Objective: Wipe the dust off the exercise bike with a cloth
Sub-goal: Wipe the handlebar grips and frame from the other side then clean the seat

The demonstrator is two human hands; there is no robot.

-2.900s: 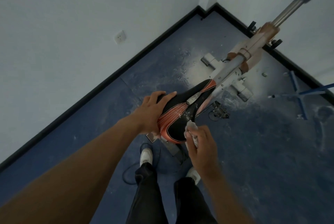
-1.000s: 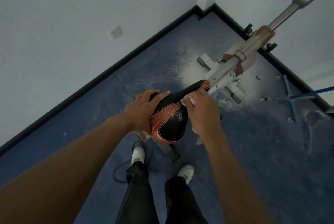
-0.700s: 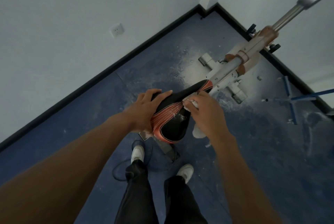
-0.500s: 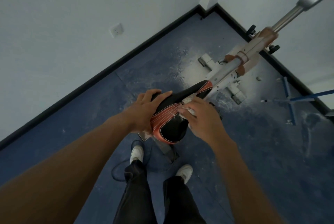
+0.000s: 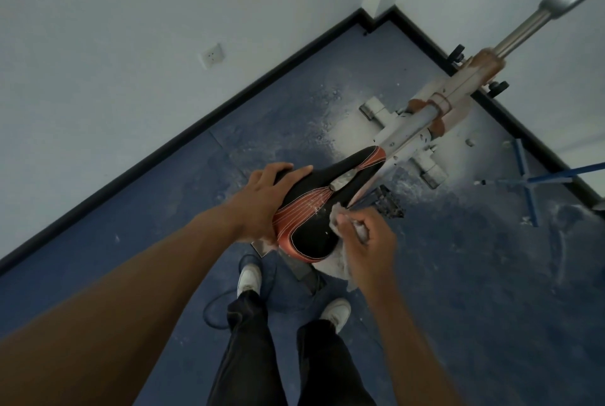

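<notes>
The exercise bike's black and orange saddle [image 5: 322, 201] is in the middle of the head view, with the dusty grey and orange bike frame [image 5: 435, 111] running up to the right behind it. My left hand [image 5: 265, 202] grips the saddle's left side, fingers curled over its top. My right hand [image 5: 368, 238] is closed on a crumpled white cloth [image 5: 337, 260] and presses it against the saddle's right rear edge. Part of the cloth hangs below my palm.
White dust covers the blue floor [image 5: 474, 274] around the bike's base [image 5: 373, 112]. A blue metal stand [image 5: 527, 181] sits at the right by the wall. My legs and white shoes [image 5: 248, 279] are directly under the saddle. A wall socket [image 5: 212, 55] is on the left wall.
My right hand with the cloth has slid from the saddle's nose area back and down along its right side toward the rear. My left hand has kept its hold.
</notes>
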